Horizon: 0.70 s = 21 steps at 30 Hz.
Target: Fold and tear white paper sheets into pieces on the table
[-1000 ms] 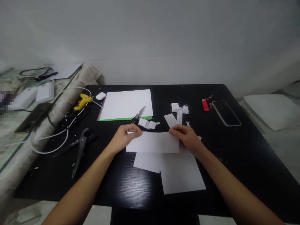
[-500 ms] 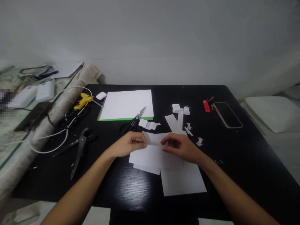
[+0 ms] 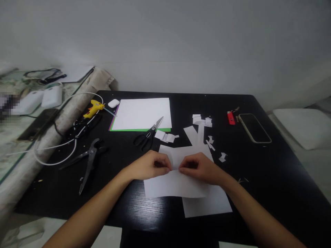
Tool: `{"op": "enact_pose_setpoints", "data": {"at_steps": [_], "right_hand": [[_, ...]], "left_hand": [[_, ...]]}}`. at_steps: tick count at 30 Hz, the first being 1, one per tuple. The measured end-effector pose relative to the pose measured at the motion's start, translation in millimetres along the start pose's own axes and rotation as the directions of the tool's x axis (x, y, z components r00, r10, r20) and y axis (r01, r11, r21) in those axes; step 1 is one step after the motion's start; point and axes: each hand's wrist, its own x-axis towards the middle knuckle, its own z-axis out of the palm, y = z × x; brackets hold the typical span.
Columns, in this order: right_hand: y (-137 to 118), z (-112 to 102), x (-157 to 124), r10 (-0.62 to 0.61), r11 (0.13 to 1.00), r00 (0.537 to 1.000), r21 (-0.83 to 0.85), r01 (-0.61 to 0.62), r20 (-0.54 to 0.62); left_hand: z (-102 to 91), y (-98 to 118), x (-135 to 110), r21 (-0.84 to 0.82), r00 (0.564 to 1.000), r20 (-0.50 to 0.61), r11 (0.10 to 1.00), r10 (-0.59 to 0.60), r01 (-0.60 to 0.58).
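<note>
A sheet of white paper (image 3: 173, 186) is pinched at its far edge by both hands. My left hand (image 3: 152, 165) grips that edge between thumb and fingertips. Close beside it, my right hand (image 3: 200, 167) pinches the same edge, with only a small gap between the two. Under the held paper lies another white sheet (image 3: 209, 205), its near part showing at the right. Beyond the hands are cut paper strips (image 3: 191, 135), a folded paper piece (image 3: 165, 136) and black-handled scissors (image 3: 148, 136), whose blades rest across the paper stack.
A stack of white and coloured sheets (image 3: 144, 112) lies at the back. On the left are a yellow glue gun (image 3: 93, 108), black pliers (image 3: 90, 155) and a white cable (image 3: 55, 164). A red lighter (image 3: 231, 118) and a phone (image 3: 254, 128) lie at right.
Both hands have come closer together and slightly nearer to me, their fingers now closed on the paper's edge. The held sheet has shifted toward me. The camera view has moved slightly.
</note>
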Motion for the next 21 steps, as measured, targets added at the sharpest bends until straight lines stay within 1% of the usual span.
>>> {"op": "enact_pose_setpoints", "data": {"at_steps": [4,9,12,16,21], "right_hand": [[1.7,8.6,1.3,-0.004,1.000,1.000,0.025,0.004,0.015],[0.5,14.2,1.7,-0.020,0.998,0.999,0.067,0.018,0.027],[0.0,13.5,1.6,-0.008,0.996,0.999,0.087,0.005,0.032],[4.0,6.9,3.2,0.028,0.989,0.998,0.140,-0.037,0.061],[8.1,-5.6,5.0,0.045,0.981,0.998,0.185,-0.053,0.049]], "left_hand": [[10.1,1.3,1.7,0.025,1.000,0.013,1.000,0.012,-0.012],[12.5,0.7,2.8,0.039,1.000,-0.004,0.999,0.008,-0.008],[11.0,1.3,2.3,0.058,1.000,0.015,0.998,-0.006,0.005],[6.1,3.4,1.1,0.073,0.999,0.051,0.997,-0.003,-0.001],[-7.6,3.6,-2.0,0.048,0.998,0.065,0.999,-0.002,-0.001]]}}
